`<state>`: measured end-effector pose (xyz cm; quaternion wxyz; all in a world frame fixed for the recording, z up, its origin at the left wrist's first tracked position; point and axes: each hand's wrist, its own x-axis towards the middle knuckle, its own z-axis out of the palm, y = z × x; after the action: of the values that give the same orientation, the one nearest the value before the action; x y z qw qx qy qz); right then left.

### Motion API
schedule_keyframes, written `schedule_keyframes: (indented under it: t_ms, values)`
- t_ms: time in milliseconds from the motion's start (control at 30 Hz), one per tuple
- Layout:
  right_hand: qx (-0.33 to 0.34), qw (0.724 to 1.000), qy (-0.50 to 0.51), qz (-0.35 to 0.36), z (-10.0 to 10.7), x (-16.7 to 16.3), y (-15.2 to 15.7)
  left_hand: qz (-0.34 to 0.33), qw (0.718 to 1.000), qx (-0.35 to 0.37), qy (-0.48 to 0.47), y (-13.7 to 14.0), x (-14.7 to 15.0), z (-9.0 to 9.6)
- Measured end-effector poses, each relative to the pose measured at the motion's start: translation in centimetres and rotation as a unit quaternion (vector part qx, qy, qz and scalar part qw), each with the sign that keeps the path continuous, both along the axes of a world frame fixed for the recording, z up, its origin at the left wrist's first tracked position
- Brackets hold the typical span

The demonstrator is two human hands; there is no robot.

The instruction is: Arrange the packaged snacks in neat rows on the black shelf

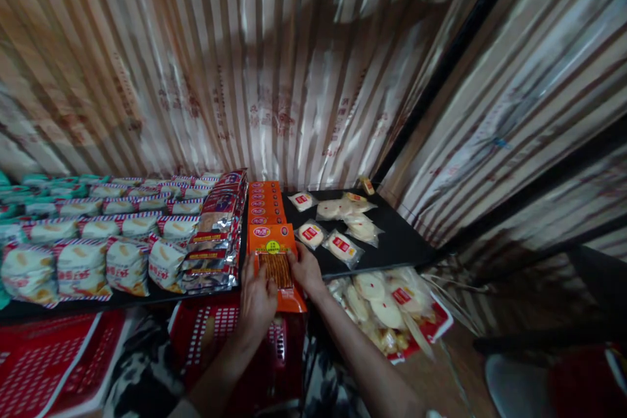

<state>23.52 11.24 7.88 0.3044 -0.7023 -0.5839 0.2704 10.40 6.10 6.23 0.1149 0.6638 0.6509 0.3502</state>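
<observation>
An orange snack packet (272,245) with a clear window showing brown sticks lies at the front of the shelf. My left hand (258,294) is on its left side, with the fingers bent over the lower window. On its right edge rests my right hand (305,269), thumb on the front and the other fingers partly hidden; both hands grip the packet. Behind it runs a row of overlapping orange packets (264,202). Another orange packet (292,301) shows just below the shelf edge, under my hands.
Left of the orange row stand dark red packets (215,235) and rows of white snack bags (83,268). Flat round cakes in clear wrappers (343,245) lie to the right on the black shelf (396,235). Red baskets (49,359) sit below, one holding more wrapped cakes (386,307).
</observation>
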Motion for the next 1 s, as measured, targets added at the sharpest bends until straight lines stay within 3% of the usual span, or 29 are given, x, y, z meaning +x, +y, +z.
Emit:
schedule_keyframes:
  t_ms: [200,367,533,833,1000]
  values:
    - [0.052,0.996,-0.065,0.024,-0.6,-0.3,1.3,-0.004,1.000,0.023,0.010,2.3,-0.3,-2.5]
    - [0.025,0.988,-0.148,0.045,-0.6,-0.5,1.4,-0.016,0.999,0.051,0.001,2.8,-0.6,-4.1]
    - [-0.005,0.980,-0.192,0.052,-0.3,-1.0,1.1,0.005,0.996,0.085,-0.012,2.4,0.0,-3.4]
    - [-0.010,0.975,-0.217,0.051,-0.2,-1.2,0.9,0.010,0.999,-0.003,0.043,1.4,0.3,-2.6]
    - [-0.010,0.976,-0.212,0.053,-0.2,-1.1,1.0,-0.030,0.997,0.013,0.072,1.8,1.3,-1.4]
